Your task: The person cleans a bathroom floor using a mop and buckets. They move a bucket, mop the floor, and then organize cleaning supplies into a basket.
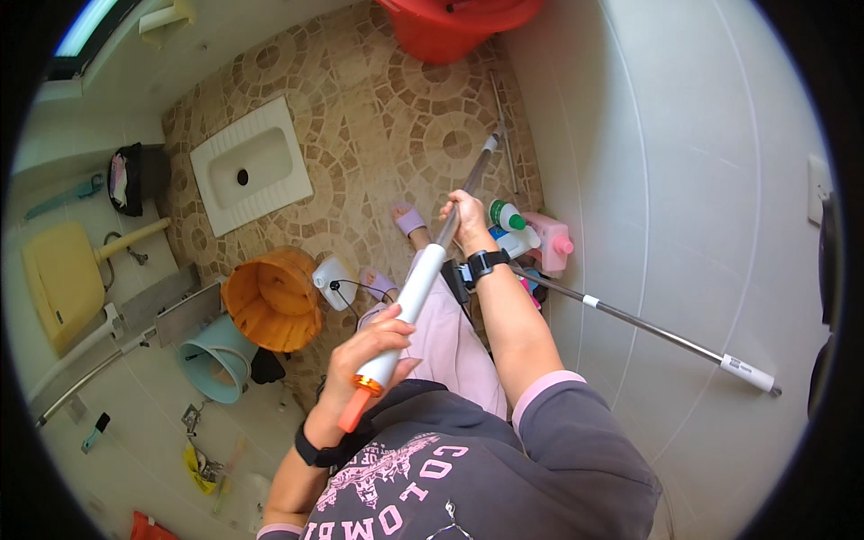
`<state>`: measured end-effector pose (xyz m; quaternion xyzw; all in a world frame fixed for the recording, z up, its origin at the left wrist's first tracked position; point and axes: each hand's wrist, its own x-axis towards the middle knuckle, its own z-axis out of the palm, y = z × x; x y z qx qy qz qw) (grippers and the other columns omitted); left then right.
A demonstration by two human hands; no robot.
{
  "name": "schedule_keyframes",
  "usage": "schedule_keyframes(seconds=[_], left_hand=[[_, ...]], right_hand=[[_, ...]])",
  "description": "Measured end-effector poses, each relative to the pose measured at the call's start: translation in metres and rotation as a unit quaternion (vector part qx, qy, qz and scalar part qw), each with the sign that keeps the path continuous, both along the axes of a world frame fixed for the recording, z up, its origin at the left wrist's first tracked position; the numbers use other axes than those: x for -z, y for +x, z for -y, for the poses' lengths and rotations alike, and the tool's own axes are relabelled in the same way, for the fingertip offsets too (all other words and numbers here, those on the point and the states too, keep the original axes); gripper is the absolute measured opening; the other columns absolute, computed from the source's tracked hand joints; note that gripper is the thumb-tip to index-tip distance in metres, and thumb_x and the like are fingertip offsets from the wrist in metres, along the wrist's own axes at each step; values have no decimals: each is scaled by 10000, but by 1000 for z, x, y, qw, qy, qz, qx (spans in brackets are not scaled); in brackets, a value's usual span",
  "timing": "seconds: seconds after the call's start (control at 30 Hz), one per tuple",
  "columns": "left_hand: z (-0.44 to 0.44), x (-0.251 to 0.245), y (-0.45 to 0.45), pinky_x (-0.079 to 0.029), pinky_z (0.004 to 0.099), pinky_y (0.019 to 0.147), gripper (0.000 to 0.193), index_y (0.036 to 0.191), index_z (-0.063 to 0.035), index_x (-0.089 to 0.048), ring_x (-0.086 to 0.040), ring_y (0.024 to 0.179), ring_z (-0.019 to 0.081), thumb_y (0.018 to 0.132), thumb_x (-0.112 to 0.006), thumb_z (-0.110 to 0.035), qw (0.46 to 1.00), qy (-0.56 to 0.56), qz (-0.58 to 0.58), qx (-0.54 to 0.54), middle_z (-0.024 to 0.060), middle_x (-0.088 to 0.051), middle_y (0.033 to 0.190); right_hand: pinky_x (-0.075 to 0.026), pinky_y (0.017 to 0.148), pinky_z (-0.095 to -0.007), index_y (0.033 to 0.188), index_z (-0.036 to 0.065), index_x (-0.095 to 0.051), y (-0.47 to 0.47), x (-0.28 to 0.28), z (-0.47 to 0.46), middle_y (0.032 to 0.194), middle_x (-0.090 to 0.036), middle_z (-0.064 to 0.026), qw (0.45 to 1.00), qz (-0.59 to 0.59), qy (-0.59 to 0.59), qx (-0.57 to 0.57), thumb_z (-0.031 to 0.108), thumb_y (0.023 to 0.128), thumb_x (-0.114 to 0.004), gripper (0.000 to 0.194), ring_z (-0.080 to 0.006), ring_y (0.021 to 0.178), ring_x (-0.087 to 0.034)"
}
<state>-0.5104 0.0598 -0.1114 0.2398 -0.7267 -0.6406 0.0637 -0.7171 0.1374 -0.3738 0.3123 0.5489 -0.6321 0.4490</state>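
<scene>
I hold a long-handled floor squeegee with both hands. My left hand [374, 344] is wrapped around its white handle grip [420, 283], close to the end with the orange hanging loop [354, 410]. Farther down, my right hand [466, 216] grips the grey metal pole [478, 169]. The pole slants away to a thin squeegee head [503, 131], which lies along the tiled floor [364, 101] near the right wall. Beside my right hand stand a white bottle with a green cap [506, 214] and a pink jug [550, 243].
A squat toilet pan [250, 165] is set into the floor at left. Nearby are a wooden bucket [273, 300], a light blue bucket [216, 368] and a white jug [334, 280]. A red tub [445, 27] stands at the far end. Another pole [655, 327] leans at right.
</scene>
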Motion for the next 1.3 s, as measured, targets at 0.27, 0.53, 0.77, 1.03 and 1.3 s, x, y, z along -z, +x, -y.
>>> schedule_keyframes(seconds=[0.27, 0.53, 0.77, 1.03, 1.3], left_hand=[[17, -31, 77, -352, 429, 977, 253, 844, -33, -561, -538, 1054, 293, 636, -698, 10, 999, -19, 38, -31, 103, -603, 963], [59, -83, 159, -401, 387, 913, 252, 819, -16, -570, -529, 1070, 315, 619, -723, -15, 992, -65, 91, -60, 115, -619, 943], [113, -146, 179, -405, 425, 914, 241, 809, -7, -560, -564, 1006, 324, 654, -724, -91, 977, -146, 148, -36, 111, -618, 886], [121, -142, 174, -423, 391, 887, 263, 783, -6, -536, -566, 997, 323, 619, -731, -72, 957, -207, 165, -117, 118, -608, 874], [46, -140, 183, -428, 450, 888, 260, 812, -32, -587, -583, 961, 320, 628, -759, -94, 963, -129, -6, -235, 132, -637, 870]], right_hand=[[-442, 423, -366, 691, 21, -477, 86, -16, 45, 524, -471, -78, 997, 63, -35, -7, 96, 725, -528, 98, -219, 444, -512], [-474, 451, -388, 725, 3, -475, 196, -49, 108, 553, -485, -97, 993, 89, -69, -28, 90, 740, -517, 97, -238, 486, -542], [-478, 545, -392, 848, -28, -418, 276, -86, 195, 610, -511, -133, 969, 182, -156, -63, 104, 797, -487, 157, -235, 556, -521], [-463, 484, -388, 831, -37, -428, 305, -94, 266, 613, -493, -118, 942, 254, -188, -112, 64, 778, -478, 125, -231, 538, -533], [-433, 448, -306, 767, 37, -421, 244, -122, 180, 577, -468, -71, 965, 162, -162, -125, 79, 771, -502, 92, -179, 472, -466]])
